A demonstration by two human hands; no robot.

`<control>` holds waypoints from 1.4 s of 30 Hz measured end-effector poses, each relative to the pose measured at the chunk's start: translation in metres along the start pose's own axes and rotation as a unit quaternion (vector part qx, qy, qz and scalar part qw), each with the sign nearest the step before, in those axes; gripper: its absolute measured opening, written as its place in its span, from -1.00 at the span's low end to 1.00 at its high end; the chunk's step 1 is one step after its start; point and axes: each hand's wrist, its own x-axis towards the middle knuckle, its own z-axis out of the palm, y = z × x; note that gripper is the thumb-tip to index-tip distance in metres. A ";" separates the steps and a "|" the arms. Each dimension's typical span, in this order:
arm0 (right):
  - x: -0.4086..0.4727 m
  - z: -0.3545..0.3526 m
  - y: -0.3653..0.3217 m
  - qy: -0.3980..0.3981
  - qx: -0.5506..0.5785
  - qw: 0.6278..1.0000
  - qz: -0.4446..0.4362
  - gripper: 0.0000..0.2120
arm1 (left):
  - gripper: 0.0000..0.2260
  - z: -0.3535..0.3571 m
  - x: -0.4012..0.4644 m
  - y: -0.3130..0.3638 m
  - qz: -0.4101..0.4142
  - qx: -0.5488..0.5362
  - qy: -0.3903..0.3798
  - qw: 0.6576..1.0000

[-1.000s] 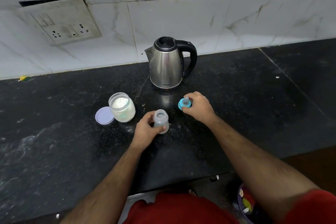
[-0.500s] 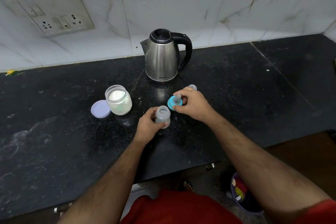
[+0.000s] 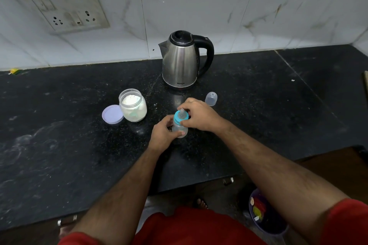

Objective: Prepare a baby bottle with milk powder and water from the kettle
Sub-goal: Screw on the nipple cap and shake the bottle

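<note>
bottle: standing on the counter just in front of the kettle, looks like it's already got liquid in it, hard to be sure
left hand: wrapped round the bottle body, holding it steady
right hand: fingers pinching the teal teat ring sitting on the neck
tip: I'd seat the ring flat before twisting, cross-threading means leaks
clear cap: front-right of the kettle, goes on last
powder jar: front-left of the kettle, open, lid touching it

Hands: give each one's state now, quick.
Left hand: grips the small clear plastic baby bottle.
Right hand: pinches the teal nipple ring atop it.
</note>
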 end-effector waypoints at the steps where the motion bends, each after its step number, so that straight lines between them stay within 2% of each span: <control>1: 0.000 0.000 0.000 -0.003 -0.006 1.000 0.001 -0.60 | -0.54 0.000 0.000 0.000 0.000 0.002 -0.001 1.000; 12: 0.003 0.003 -0.004 -0.003 -0.050 0.999 0.020 -0.70 | -0.53 0.001 0.002 -0.004 -0.002 -0.005 0.001 1.000; 17: 0.006 -0.001 -0.001 -0.010 -0.108 0.994 0.028 -0.48 | -0.54 0.000 0.002 -0.004 -0.009 -0.006 -0.005 1.000; 20: 0.008 -0.011 0.003 -0.054 -0.068 0.996 0.019 -0.28 | -0.52 0.000 0.003 -0.004 -0.010 -0.004 -0.006 1.000; 22: 0.010 -0.014 0.005 -0.082 -0.030 0.996 0.003 -0.32 | -0.52 0.000 0.004 -0.006 -0.012 0.002 -0.003 1.000; 25: 0.013 -0.011 0.009 -0.078 -0.006 0.997 -0.009 -0.59 | -0.52 0.001 0.004 -0.006 -0.010 0.001 -0.001 1.000; 27: 0.013 -0.009 0.008 -0.068 -0.013 0.997 0.016 -0.69 | -0.52 0.000 0.004 -0.006 -0.007 0.004 -0.001 1.000; 31: 0.010 -0.003 0.007 -0.035 -0.128 0.991 0.034 -0.50 | -0.55 -0.001 0.002 -0.002 -0.007 0.010 -0.004 1.000; 35: 0.011 -0.007 0.009 -0.088 -0.051 0.995 0.009 -0.39 | -0.54 -0.001 0.002 0.001 -0.008 0.016 -0.006 1.000; 37: 0.013 -0.009 0.010 -0.108 -0.025 0.994 -0.008 -0.46 | -0.55 -0.001 0.002 0.002 -0.011 0.018 -0.006 1.000; 40: 0.014 -0.006 0.010 -0.085 -0.035 0.996 0.005 -0.64 | -0.56 -0.001 0.001 0.002 -0.013 0.017 -0.008 1.000; 42: 0.013 -0.004 0.008 -0.061 -0.086 0.994 0.029 -0.60 | -0.58 -0.001 0.001 0.001 -0.013 0.016 -0.008 1.000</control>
